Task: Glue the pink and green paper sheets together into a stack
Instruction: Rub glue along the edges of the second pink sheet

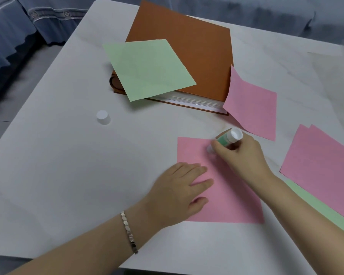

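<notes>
Your right grip [240,153], holding the glue stick [225,138], is gluing the pink sheet [232,199] beneath it; your left hand [179,187] is pressing flat. The green sheet [147,68] is probably next.

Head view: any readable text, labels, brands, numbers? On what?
No readable text anywhere.
On the glue stick in the right hand: green label, any print too blurred to read.
On the brown book: plain cover, no lettering seen.
On the white cap, pink sheet and green sheet: blank.
</notes>
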### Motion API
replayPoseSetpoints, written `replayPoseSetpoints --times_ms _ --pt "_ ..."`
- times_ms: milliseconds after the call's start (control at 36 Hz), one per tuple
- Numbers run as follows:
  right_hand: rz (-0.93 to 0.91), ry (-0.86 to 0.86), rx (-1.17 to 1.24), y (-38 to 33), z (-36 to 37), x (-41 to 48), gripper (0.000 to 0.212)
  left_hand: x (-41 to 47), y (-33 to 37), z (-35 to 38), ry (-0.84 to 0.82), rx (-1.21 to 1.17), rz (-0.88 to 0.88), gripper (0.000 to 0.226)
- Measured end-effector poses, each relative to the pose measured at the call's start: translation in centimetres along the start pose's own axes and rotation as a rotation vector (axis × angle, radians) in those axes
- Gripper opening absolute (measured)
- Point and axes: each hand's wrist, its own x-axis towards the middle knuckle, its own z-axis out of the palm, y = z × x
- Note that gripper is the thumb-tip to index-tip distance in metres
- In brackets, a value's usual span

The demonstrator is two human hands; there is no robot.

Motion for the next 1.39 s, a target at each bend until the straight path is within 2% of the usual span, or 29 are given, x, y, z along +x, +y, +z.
replayPoseSetpoints --times_ms 111,250,306,417,528,722,889,1000,1111,1194,1389 --pt "0.006 0.057 0.042 -0.2 0.2 0.6 0.006 0.1 0.3 -0.3 -0.006 -0.018 -0.016 0.031" --pt "0.028 0.213 0.140 -0.1 -0.8 -0.4 0.008 0.6 0.6 -0.3 -0.003 0.011 -0.023 0.030" --pt "0.051 0.189 0.143 0.2 -1.4 -1.3 0.005 0.8 0.7 -0.1 -0.020 0.040 -0.022 0.033" --pt "0.066 0.030 0.106 1.0 -1.9 -3.2 0.006 0.8 0.7 0.3 -0.045 0.063 -0.008 0.035" --pt "0.042 -0.027 0.087 1.3 -1.9 -3.5 0.010 0.7 0.6 0.4 -0.058 0.059 -0.013 0.037" --pt "0.013 -0.023 0.061 1.1 -1.4 -2.1 0.005 0.7 0.6 0.4 -0.043 0.058 -0.001 0.036" --pt "-0.006 0.044 0.073 0.9 -0.7 -0.4 0.012 0.5 0.7 0.5 -0.065 0.047 -0.017 0.036" --pt "-0.014 0.091 0.078 0.7 -0.3 0.5 0.008 0.5 0.9 0.4 -0.066 0.042 -0.024 0.036" --pt "0.003 0.164 0.123 0.9 -0.6 0.4 0.013 0.8 1.0 0.2 -0.059 0.029 -0.018 0.034" --pt "0.058 0.230 0.193 1.3 -1.5 -1.0 0.009 1.1 1.1 0.2 -0.055 0.029 -0.010 0.032" --pt "0.051 0.033 0.174 2.0 -2.9 -4.3 0.009 1.2 0.9 0.5 -0.059 0.025 0.043 0.031"
